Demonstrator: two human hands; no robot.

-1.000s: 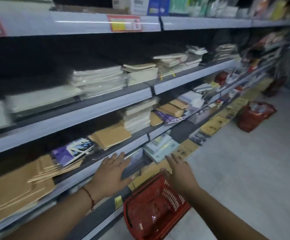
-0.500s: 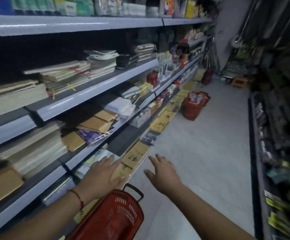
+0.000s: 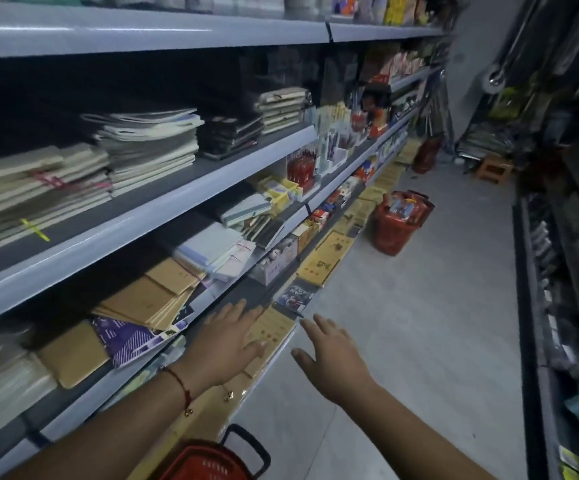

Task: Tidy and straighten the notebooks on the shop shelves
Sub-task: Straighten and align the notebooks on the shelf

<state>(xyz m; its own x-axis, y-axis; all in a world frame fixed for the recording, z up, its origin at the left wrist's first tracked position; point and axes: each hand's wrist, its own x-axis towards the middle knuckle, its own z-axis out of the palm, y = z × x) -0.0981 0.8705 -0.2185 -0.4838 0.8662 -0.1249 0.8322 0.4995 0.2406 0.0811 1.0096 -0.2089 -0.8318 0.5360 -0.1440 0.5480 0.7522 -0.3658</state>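
Observation:
Grey shop shelves (image 3: pixel 163 220) run along my left, loaded with stacks of notebooks. Brown kraft notebooks (image 3: pixel 153 299) lie fanned and crooked on the lower shelf over a purple patterned one (image 3: pixel 125 336). Pale notebooks (image 3: pixel 149 147) are stacked unevenly on the shelf above. My left hand (image 3: pixel 225 344), with a red thread at the wrist, reaches out flat with fingers spread in front of yellow-brown books (image 3: pixel 274 329) on the bottom ledge. My right hand (image 3: pixel 333 358) hovers open over the aisle floor beside them, holding nothing.
A red basket (image 3: pixel 211 462) with a black handle stands on the floor at my feet. A second, full red basket (image 3: pixel 398 223) sits further down the aisle. A small wooden stool (image 3: pixel 494 169) stands at the far end. Dark shelving (image 3: pixel 558 271) lines the right.
My view has swung right along the aisle, away from the shelf front. Both hands stay open and outstretched. The near red basket has dropped toward the bottom edge of view.

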